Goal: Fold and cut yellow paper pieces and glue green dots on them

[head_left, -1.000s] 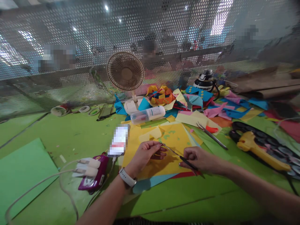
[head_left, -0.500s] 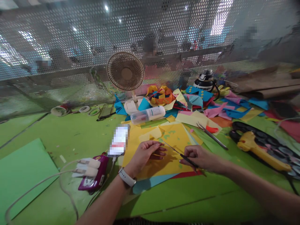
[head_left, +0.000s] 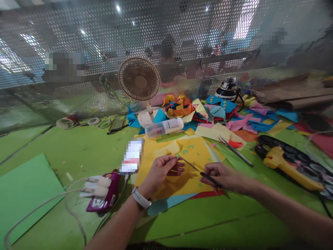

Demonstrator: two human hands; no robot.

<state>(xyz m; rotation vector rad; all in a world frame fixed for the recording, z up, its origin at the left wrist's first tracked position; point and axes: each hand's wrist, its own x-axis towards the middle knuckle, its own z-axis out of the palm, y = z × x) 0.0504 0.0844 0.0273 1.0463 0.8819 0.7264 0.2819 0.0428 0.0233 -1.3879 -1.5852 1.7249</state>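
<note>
Over the yellow paper (head_left: 192, 184), my left hand (head_left: 163, 170) pinches thumb and forefinger together; a tiny greenish bit shows at their tips, too small to name. Facing it, my right hand (head_left: 218, 175) is closed round a slender tool with a dark handle (head_left: 209, 178) and a thin metal shaft. The shaft's tip reaches my left fingertips; whether it touches them I cannot tell. Small green paper scraps (head_left: 188, 151) lie scattered on the yellow sheet beyond my hands. Blue paper (head_left: 169, 204) and red paper (head_left: 205, 195) stick out beneath its near edge.
A phone (head_left: 132, 156) and a purple power strip (head_left: 104, 194) lie left. Behind stand a fan (head_left: 139, 81), a bottle (head_left: 164, 127) and piled coloured paper (head_left: 239, 121). Curved tweezers (head_left: 236, 152) and a yellow glue gun (head_left: 292, 168) lie right. A perforated metal screen (head_left: 85, 90) closes the back.
My hands stay almost in place. The tool and my right fingers have shifted very slightly; a bit of green shows more clearly at my left fingertips.
</note>
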